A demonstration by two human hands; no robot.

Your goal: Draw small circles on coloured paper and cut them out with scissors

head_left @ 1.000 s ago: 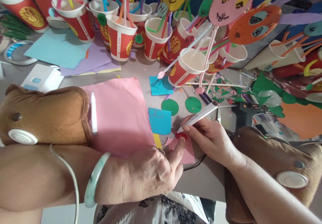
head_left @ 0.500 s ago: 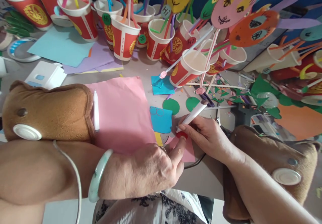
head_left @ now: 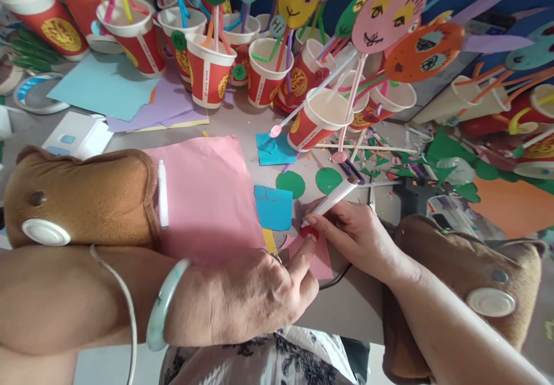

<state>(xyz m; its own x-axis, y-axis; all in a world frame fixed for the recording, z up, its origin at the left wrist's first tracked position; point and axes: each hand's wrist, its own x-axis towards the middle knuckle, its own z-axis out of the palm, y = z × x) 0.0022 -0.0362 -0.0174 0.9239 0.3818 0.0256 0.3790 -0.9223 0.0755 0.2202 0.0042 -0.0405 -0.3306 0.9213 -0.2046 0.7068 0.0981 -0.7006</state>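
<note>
My right hand pinches a white marker pen, tilted, its lower end beside a small red disc. The disc lies on a small pink paper piece. My left hand presses the disc down with the index fingertip, the other fingers curled under. Just beyond are a blue paper piece with two drawn circles and two green paper circles, one on the left and one on the right. A large pink sheet lies to the left. The marker's tip is too small to make out.
Red paper cups with straws and paper faces crowd the back. A brown plush cushion sits at the left, another plush cushion at the right under my forearm. Green scraps and orange paper lie to the right.
The view has shifted slightly, so the cups and faces sit a little further left. Both hands stay around the red disc, with the marker's upper end slightly lower.
</note>
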